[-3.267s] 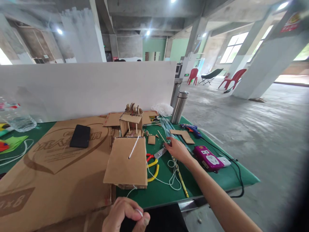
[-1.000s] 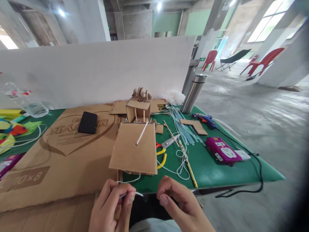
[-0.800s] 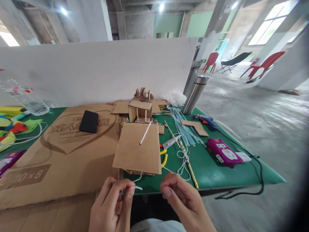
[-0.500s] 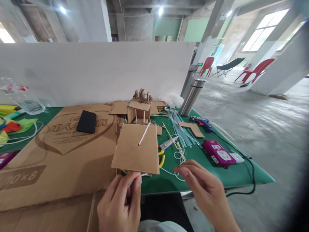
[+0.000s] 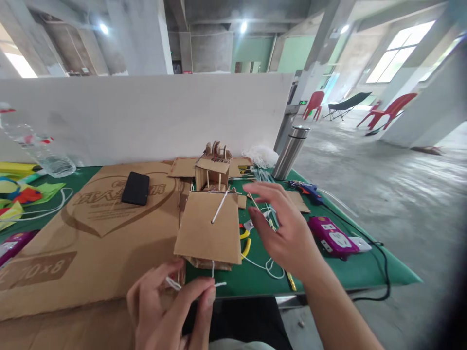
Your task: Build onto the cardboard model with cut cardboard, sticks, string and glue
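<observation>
Our left hand (image 5: 171, 311) still pinches the white string (image 5: 215, 284) beneath the cardboard model (image 5: 208, 226). Our right hand (image 5: 284, 228), open and empty, has lifted away, now hovering beside the model above the scissors (image 5: 245, 234).

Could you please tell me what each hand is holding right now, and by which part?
The left hand pinches the white string near its free end, below the cardboard model. The right hand is open above the table, holding nothing.

Your view is bright and evenly lit: daylight glares white through windows (image 5: 396, 58) at upper right, and ceiling lamps (image 5: 243, 25) flare overhead. Your right hand (image 5: 288, 228) is motion-blurred. Edges bend and smear, darkening at the lower right corner.
</observation>
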A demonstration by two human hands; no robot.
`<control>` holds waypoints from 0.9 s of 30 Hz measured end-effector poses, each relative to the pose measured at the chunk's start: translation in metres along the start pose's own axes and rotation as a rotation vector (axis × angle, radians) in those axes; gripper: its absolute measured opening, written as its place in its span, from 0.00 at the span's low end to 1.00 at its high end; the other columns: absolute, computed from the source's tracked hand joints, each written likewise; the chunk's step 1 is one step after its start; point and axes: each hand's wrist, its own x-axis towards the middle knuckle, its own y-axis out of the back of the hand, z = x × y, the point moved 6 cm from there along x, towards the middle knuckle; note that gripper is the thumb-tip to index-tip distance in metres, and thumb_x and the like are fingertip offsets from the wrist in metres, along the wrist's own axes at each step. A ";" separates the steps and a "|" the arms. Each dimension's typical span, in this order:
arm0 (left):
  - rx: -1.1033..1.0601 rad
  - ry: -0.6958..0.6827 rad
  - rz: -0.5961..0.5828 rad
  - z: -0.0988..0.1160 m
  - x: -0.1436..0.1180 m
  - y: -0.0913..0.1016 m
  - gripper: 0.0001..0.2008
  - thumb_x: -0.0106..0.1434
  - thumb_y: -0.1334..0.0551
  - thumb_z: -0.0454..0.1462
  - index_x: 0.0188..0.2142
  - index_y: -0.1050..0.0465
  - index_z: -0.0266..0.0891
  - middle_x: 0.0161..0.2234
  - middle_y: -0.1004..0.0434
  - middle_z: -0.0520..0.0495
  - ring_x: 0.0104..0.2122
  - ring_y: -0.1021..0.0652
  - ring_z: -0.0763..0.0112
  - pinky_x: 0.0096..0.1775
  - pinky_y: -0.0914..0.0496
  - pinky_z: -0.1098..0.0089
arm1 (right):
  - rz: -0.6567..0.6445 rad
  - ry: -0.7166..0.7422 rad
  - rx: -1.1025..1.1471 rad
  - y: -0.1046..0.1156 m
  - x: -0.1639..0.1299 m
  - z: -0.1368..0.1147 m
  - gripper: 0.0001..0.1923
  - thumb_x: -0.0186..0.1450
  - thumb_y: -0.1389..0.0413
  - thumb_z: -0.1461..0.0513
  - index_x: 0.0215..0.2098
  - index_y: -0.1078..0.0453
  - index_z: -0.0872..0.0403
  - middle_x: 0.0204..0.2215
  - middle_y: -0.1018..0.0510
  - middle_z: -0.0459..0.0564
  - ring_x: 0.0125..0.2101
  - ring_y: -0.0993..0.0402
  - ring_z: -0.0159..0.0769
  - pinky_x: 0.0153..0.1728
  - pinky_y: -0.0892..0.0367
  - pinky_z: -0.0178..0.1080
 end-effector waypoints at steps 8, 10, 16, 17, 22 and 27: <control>0.065 -0.145 -0.129 0.012 0.021 0.002 0.08 0.65 0.38 0.31 0.37 0.24 0.48 0.68 0.45 0.53 0.66 0.43 0.46 0.59 0.44 0.45 | -0.658 -0.135 0.262 -0.039 0.032 0.040 0.15 0.71 0.50 0.63 0.52 0.27 0.52 0.44 0.20 0.51 0.43 0.24 0.40 0.45 0.27 0.45; 0.069 -0.258 -0.229 0.012 0.030 -0.001 0.08 0.67 0.41 0.31 0.38 0.26 0.46 0.66 0.42 0.49 0.67 0.43 0.49 0.57 0.40 0.49 | -0.696 -0.172 0.402 -0.042 0.028 0.044 0.12 0.71 0.49 0.61 0.47 0.26 0.53 0.39 0.20 0.49 0.41 0.24 0.38 0.43 0.27 0.43; 0.026 -0.334 -0.319 -0.005 0.044 -0.002 0.06 0.67 0.41 0.30 0.36 0.29 0.42 0.65 0.43 0.44 0.65 0.39 0.56 0.59 0.35 0.56 | -0.665 -0.281 0.593 -0.038 0.017 0.048 0.05 0.65 0.43 0.61 0.39 0.30 0.54 0.34 0.23 0.47 0.35 0.26 0.34 0.39 0.29 0.40; 0.017 -0.327 -0.317 -0.007 0.044 -0.002 0.06 0.67 0.41 0.30 0.36 0.29 0.42 0.65 0.44 0.43 0.64 0.38 0.56 0.59 0.34 0.57 | -0.651 -0.295 0.597 -0.038 0.015 0.048 0.05 0.64 0.42 0.61 0.38 0.31 0.54 0.33 0.24 0.47 0.34 0.27 0.33 0.37 0.29 0.39; -0.003 -0.275 -0.301 -0.012 0.038 -0.005 0.06 0.67 0.41 0.30 0.37 0.28 0.42 0.66 0.46 0.43 0.63 0.35 0.57 0.58 0.32 0.56 | -0.482 -0.353 0.541 -0.036 0.011 0.056 0.12 0.63 0.39 0.55 0.29 0.33 0.54 0.29 0.26 0.47 0.29 0.30 0.32 0.31 0.33 0.37; 0.014 -0.243 -0.287 -0.020 0.037 -0.004 0.05 0.68 0.41 0.31 0.37 0.29 0.41 0.67 0.46 0.43 0.62 0.34 0.56 0.59 0.32 0.55 | -0.376 -0.385 0.210 -0.020 0.004 0.090 0.17 0.65 0.43 0.47 0.31 0.32 0.52 0.27 0.24 0.47 0.26 0.30 0.33 0.27 0.34 0.36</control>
